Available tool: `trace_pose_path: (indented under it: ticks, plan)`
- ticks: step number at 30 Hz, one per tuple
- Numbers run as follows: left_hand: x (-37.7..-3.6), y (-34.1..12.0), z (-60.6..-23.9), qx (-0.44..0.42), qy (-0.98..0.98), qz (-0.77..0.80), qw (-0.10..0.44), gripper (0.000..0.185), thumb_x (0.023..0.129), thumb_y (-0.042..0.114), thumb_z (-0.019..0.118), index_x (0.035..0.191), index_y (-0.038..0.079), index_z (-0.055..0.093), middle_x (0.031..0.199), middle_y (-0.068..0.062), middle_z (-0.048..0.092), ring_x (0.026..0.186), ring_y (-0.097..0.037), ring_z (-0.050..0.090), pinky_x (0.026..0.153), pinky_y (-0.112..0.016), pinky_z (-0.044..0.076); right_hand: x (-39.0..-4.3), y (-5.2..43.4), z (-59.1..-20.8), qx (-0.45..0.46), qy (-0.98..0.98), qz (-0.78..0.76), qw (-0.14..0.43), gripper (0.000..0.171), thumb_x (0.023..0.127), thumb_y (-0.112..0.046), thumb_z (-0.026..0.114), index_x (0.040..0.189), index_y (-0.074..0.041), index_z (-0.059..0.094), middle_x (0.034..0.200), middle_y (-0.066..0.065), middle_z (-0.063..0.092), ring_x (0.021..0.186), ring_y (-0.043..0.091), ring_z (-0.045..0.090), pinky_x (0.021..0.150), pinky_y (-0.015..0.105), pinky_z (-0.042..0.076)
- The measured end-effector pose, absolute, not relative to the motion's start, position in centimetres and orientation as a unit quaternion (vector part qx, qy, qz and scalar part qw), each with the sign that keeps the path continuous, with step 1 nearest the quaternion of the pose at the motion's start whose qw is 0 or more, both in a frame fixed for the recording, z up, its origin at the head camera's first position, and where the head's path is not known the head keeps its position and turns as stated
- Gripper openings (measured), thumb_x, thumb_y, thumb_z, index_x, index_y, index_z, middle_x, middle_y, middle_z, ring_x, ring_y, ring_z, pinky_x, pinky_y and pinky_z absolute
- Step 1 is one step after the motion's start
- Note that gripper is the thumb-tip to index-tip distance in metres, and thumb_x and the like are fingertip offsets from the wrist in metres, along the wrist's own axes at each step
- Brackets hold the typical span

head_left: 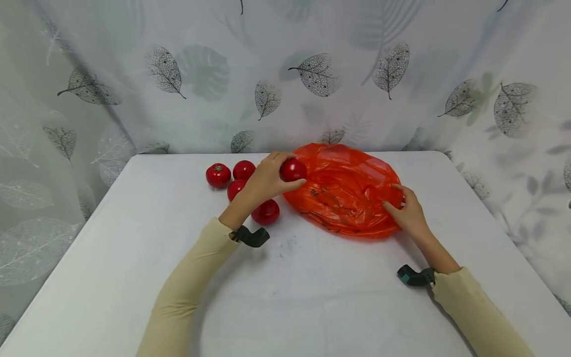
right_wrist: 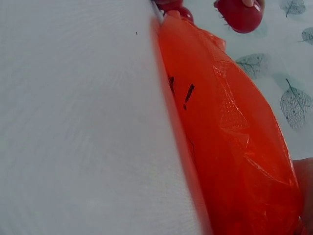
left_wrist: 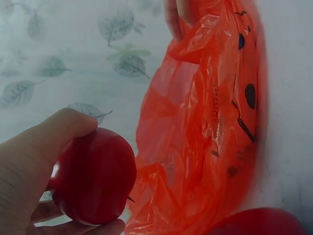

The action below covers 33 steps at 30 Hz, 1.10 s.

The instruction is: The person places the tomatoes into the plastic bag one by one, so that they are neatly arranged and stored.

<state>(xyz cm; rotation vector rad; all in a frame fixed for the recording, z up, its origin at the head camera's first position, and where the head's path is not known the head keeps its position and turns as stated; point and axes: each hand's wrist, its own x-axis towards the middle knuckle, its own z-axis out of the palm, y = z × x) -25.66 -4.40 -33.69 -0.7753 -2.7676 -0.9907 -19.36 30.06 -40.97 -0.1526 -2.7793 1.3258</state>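
Note:
Curled around a red tomato (head_left: 293, 169), my left hand (head_left: 269, 177) holds it up at the left edge of an orange-red plastic bag (head_left: 343, 193). In the left wrist view the tomato (left_wrist: 98, 176) sits between thumb and fingers, with the crumpled bag (left_wrist: 171, 122) beside it. My right hand (head_left: 407, 210) grips the right side of the bag between thumb and fingers. Dark printed marks show on the bag in the right wrist view, where the right hand (right_wrist: 304, 183) is mostly cut off by the frame edge.
Several more tomatoes lie left of the bag: one with a green stem top (head_left: 218, 175), one behind (head_left: 244, 170), one partly hidden by the left wrist (head_left: 235, 189) and one nearer the front (head_left: 265, 212). The white table (head_left: 312, 297) ends at a leaf-patterned curtain (head_left: 200, 74).

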Motion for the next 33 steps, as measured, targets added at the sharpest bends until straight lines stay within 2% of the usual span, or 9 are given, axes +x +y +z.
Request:
trace_pose_path:
  ticks: [14,27,33]
  plan:
    - [-26.3,-2.4,-33.6,-0.249,-0.913,-0.32,0.038,0.066,0.084,0.039,0.074,0.139,0.01,0.049,0.134,-0.012,0.053,0.12,-0.028,0.052,0.093,-0.042,0.053,-19.4,30.0,-41.2,-0.052,-0.902,0.428,0.025,0.062,0.097,-0.013,0.054,0.148,0.006,0.024,0.147,0.033,0.028,0.127,0.048,0.035,0.105,0.061,0.038]
    - [-27.3,-1.5,-33.7,-0.248,-0.9,-0.355,0.057,0.063,0.085,0.035,0.074,0.136,0.006,0.052,0.136,-0.013,0.054,0.122,-0.028,0.052,0.096,-0.042,0.052,-19.2,29.9,-40.8,-0.048,-0.902,0.428,0.021,0.063,0.096,-0.013,0.055,0.148,0.007,0.025,0.146,0.033,0.029,0.128,0.048,0.035,0.105,0.06,0.038]
    - [-27.7,-1.2,-33.9,-0.243,-0.896,-0.365,0.064,0.064,0.085,0.035,0.074,0.138,0.006,0.051,0.137,-0.013,0.054,0.122,-0.029,0.053,0.097,-0.042,0.051,-19.5,30.3,-41.1,-0.025,-0.905,0.423,0.018,0.07,0.094,-0.019,0.063,0.147,0.009,0.025,0.147,0.034,0.027,0.131,0.049,0.032,0.105,0.062,0.036]
